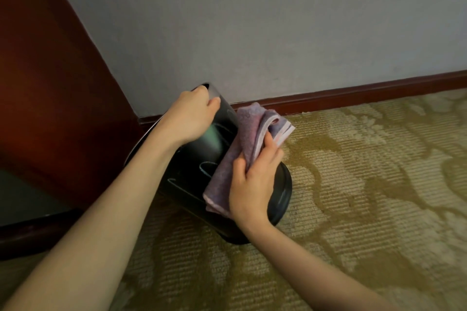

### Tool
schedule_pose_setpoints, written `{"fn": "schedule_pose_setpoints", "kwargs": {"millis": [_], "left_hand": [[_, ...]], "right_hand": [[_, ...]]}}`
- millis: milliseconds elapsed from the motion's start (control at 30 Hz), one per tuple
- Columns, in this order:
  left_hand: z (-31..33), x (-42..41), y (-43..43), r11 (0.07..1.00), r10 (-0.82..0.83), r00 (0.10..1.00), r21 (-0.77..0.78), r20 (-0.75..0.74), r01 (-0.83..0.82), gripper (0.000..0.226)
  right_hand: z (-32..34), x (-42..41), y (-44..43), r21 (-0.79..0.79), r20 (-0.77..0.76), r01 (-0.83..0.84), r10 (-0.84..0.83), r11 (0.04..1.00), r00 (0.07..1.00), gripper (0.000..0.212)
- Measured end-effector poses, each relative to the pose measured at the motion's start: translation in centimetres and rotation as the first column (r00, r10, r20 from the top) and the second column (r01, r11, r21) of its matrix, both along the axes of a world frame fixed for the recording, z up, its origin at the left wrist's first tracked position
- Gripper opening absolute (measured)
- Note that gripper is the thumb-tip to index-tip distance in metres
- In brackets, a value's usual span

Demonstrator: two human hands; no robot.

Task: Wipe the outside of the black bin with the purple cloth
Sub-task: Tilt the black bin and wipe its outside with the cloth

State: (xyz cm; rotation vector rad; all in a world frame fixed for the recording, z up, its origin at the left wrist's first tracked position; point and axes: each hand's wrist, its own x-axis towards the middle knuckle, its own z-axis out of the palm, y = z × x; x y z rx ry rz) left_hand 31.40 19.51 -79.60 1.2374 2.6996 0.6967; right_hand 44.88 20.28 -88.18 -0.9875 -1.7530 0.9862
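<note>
The black bin (202, 156) is tipped over on the carpet, its glossy side facing up and its round base (283, 194) toward the right. My left hand (189, 118) grips the bin's upper end near the wall. The folded purple cloth (235, 154) lies pressed against the bin's side. My right hand (252, 184) holds the cloth, fingers spread over its lower half. The bin's opening is hidden behind my left hand and arm.
A dark red wooden panel (50, 83) stands at the left. The grey wall (278, 33) and its dark red skirting board (353, 91) run behind the bin. Patterned beige and olive carpet (366, 184) spreads to the right and front.
</note>
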Motion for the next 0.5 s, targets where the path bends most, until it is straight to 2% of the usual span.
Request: {"fn": "schedule_pose_setpoints", "kwargs": {"millis": [200,367,500], "left_hand": [[-0.2,0.4,-1.1,0.998,-0.063,0.998,0.014,0.001,0.063,0.033],[-0.4,1.0,-1.1,0.993,-0.105,0.994,0.055,0.014,0.104,0.036],[-0.6,1.0,-1.9,0.987,-0.137,0.991,0.089,0.011,0.135,0.036]], "right_hand": [[1.2,-0.4,2.7,-0.063,0.001,-0.079,0.079,0.995,0.997,0.046],[2.2,-2.3,7.5,-0.203,0.088,-0.097,0.117,0.974,0.989,0.025],[2.1,-3.9,10.4,-0.315,0.220,-0.120,0.196,0.941,0.956,0.032]]}}
